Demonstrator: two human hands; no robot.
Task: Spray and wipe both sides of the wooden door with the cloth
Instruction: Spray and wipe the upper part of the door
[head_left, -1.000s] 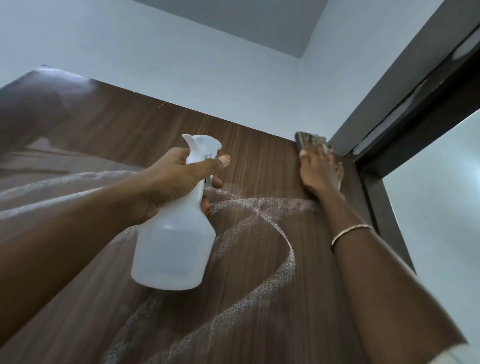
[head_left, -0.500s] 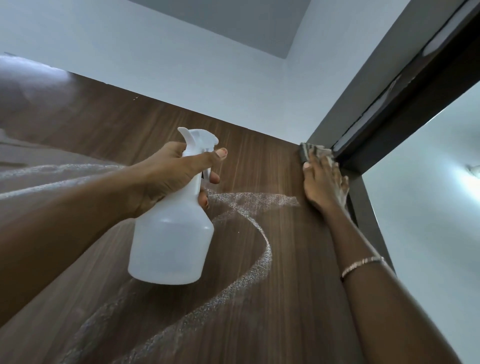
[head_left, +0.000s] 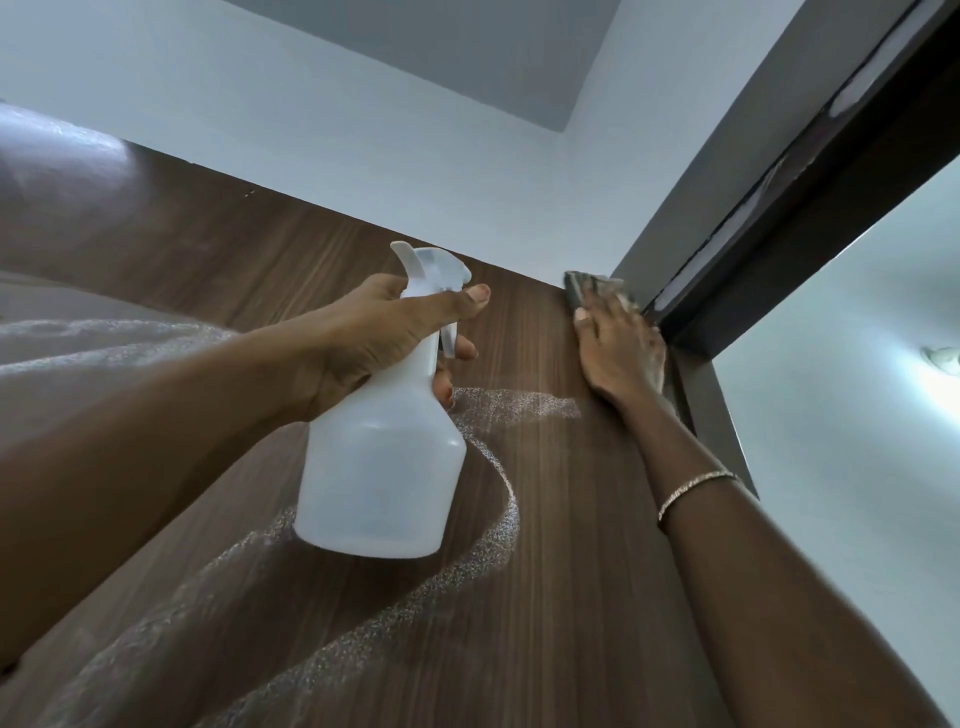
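While the left hand (head_left: 379, 338) holds the white spray bottle (head_left: 384, 467) up in front of the wooden door (head_left: 571, 597), its grip wraps tight round the bottle's neck, thumb along the nozzle head and 1 finger on the trigger. The right hand (head_left: 618, 353) lies flat with straight fingers, its grip wide, pressing the cloth (head_left: 587, 285) against the door's top corner, just beside the dark door frame (head_left: 831, 218). Pale, speckled spray trails (head_left: 501, 540) curve across the door face below the hands. A thin bracelet (head_left: 696, 488) circles the right wrist.
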